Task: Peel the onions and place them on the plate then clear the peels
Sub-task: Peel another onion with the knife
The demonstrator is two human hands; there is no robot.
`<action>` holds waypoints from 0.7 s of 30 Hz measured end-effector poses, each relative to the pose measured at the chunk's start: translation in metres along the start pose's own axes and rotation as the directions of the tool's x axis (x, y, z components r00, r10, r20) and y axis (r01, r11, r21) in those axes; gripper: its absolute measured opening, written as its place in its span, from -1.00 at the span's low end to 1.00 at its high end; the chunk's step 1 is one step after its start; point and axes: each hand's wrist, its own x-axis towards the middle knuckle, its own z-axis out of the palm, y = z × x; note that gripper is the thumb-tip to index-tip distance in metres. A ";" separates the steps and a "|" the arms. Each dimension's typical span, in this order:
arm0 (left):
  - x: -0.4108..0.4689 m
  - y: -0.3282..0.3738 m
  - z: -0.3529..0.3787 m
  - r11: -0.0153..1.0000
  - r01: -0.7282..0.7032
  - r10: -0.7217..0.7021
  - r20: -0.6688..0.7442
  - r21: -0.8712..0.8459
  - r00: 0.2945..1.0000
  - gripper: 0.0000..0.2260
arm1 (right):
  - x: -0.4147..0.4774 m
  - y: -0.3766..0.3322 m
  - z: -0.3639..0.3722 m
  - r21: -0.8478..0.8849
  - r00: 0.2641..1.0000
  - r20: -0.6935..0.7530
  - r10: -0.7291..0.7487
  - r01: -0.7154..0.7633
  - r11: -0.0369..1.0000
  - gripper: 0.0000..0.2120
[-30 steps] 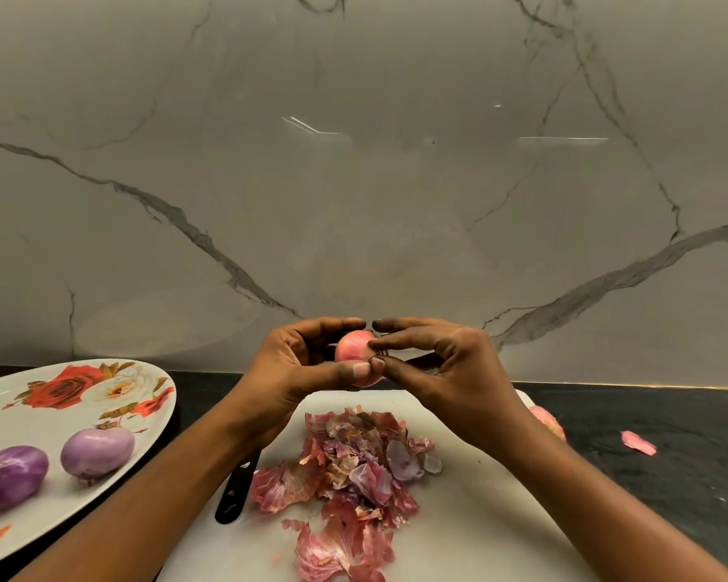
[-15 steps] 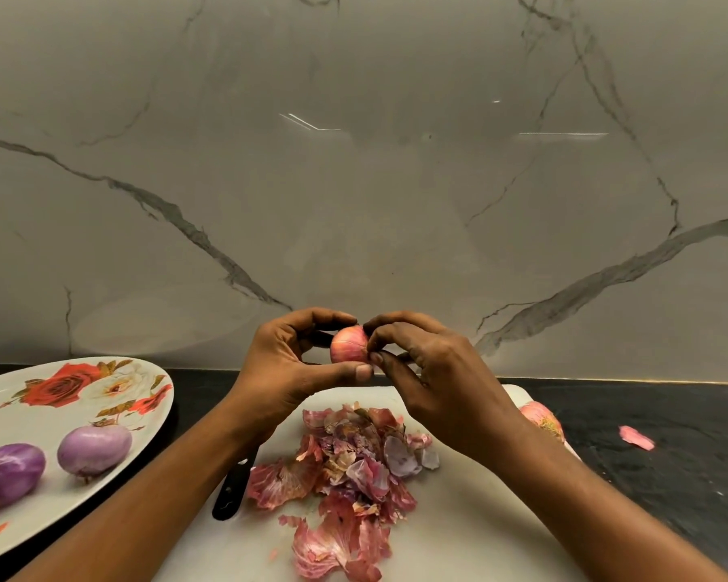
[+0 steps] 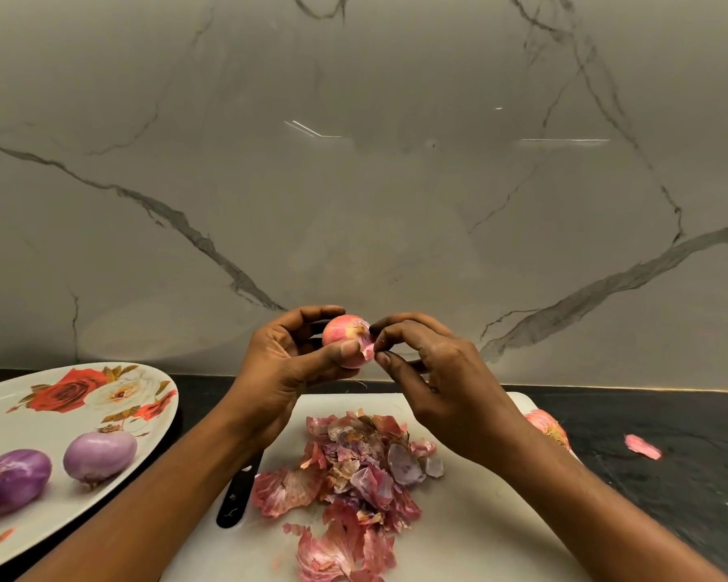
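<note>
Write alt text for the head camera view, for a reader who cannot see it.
A person's left hand holds a small pink onion above a white cutting board while the right hand pinches a flap of skin on it. Peels lie heaped on the board, and two peeled purple onions sit on a floral plate at left.

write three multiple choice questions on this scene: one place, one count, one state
1. Peeled onions on the plate: A one, B two, C four.
2. The peel pile lies: A on the cutting board, B on the plate, C in a bowl.
3. The held onion is: A halved, B fully peeled, C partly skinned.
Answers: 1 B, two purple ones lie there; 2 A, the peels heap on the white board; 3 C, the right hand pinches a loose flap while the left hand grips the onion.
</note>
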 end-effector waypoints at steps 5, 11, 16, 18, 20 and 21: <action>0.001 -0.001 0.000 0.995 0.020 -0.018 0.018 -0.102 1.000 -0.52 | -0.001 -0.001 -0.001 0.019 0.999 0.015 0.040 -0.040 0.999 -0.87; 0.006 0.001 -0.009 0.976 0.037 -0.044 -0.024 -0.216 0.999 -0.58 | -0.001 -0.001 -0.004 0.056 0.998 -0.006 0.062 -0.062 0.996 -0.91; 0.003 0.003 -0.006 0.982 0.027 -0.023 0.023 -0.187 0.999 -0.54 | -0.005 0.005 -0.005 0.184 0.988 -0.091 0.124 -0.105 0.977 -0.87; 0.001 0.002 -0.004 0.989 0.019 -0.012 0.045 -0.146 0.999 -0.51 | -0.005 0.006 -0.005 0.230 0.985 -0.093 0.147 -0.122 0.965 -0.82; -0.001 0.002 -0.003 0.993 0.014 -0.006 0.069 -0.115 0.998 -0.47 | -0.005 0.005 -0.005 0.257 0.983 -0.093 0.161 -0.132 0.957 -0.79; -0.001 0.001 -0.002 0.994 0.016 -0.007 0.082 -0.104 0.997 -0.44 | -0.004 0.005 -0.005 0.270 0.981 -0.096 0.169 -0.138 0.953 -0.80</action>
